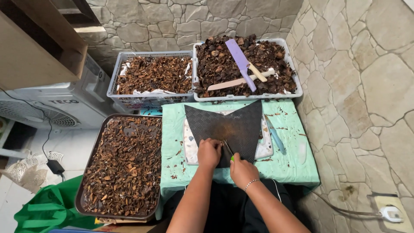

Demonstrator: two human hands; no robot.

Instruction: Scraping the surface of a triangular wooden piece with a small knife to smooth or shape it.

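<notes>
Knife (pixel 227 149) in right hand's (pixel 242 171) grip

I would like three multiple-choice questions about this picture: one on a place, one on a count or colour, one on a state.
1. Where is the purple knife?
A. On the dark mat
B. In the right basket
C. On the floor

2. How many white baskets stand at the far side of the table?
A. One
B. Two
C. Four

3. What is the state of the brown tray?
A. Filled with brown pieces
B. Turned upside down
C. Covered by a lid

Answers: 1 B, the knife lies on the dark pieces in that basket. 2 B, the right basket and the left basket stand side by side. 3 A, brown pieces cover the tray.
</notes>
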